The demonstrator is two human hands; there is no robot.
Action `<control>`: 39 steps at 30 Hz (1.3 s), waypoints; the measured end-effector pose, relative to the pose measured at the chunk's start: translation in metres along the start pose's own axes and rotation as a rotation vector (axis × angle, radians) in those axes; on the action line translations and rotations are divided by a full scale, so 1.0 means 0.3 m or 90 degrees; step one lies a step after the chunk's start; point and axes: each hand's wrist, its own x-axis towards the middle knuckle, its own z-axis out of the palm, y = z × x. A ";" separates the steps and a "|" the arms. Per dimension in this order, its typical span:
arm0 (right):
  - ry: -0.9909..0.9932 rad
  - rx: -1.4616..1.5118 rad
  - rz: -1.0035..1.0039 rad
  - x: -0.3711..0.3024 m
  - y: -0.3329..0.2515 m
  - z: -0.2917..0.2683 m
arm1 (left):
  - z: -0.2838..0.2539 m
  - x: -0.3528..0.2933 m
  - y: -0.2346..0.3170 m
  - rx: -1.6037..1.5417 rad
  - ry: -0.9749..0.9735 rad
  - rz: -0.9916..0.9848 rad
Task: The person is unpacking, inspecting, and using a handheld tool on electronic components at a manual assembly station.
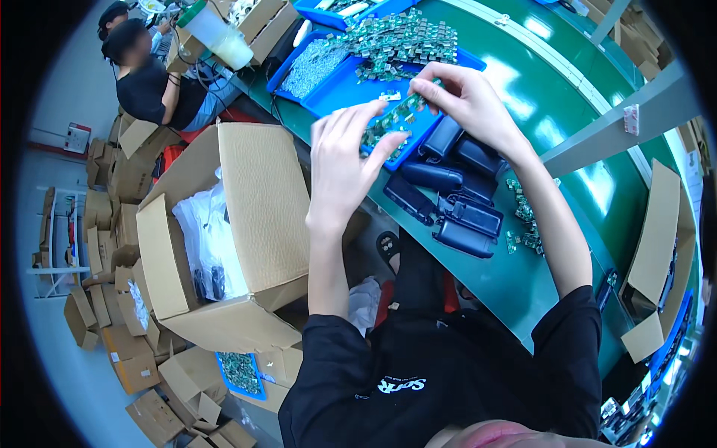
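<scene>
A strip of small green circuit boards [405,113] is held slantwise between my two hands, above a blue tray [336,91]. My right hand [469,101] pinches its far right end between thumb and fingers. At its near left end, my left hand [345,153] has its fingers and thumb closed about the strip; the fingertips partly hide the contact. A heap of green circuit boards [403,41] fills the far part of the tray. Small silvery parts [317,67] lie in the left compartment. Nearer to me, several dark plastic housings [467,216] are piled on the green table [515,287].
Loose circuit boards [525,213] lie under my right forearm. A large open carton [261,209] with white plastic stands at the left. A grey metal post [620,119] rises at the right, near another open carton [657,246]. A person [146,86] sits at the far left.
</scene>
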 end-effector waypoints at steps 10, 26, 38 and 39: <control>-0.086 -0.059 -0.058 -0.036 -0.107 0.032 | -0.045 -0.012 0.019 -0.413 -0.153 -0.178; -0.207 0.232 -0.013 0.078 0.059 0.091 | -0.042 0.036 -0.054 -0.549 -0.245 -0.119; -0.017 -0.097 -0.073 0.128 0.043 0.158 | 0.080 0.036 -0.227 -0.621 -0.154 -0.180; -0.015 -0.069 -0.066 0.122 0.040 0.158 | 0.079 0.039 -0.224 -0.600 -0.147 -0.189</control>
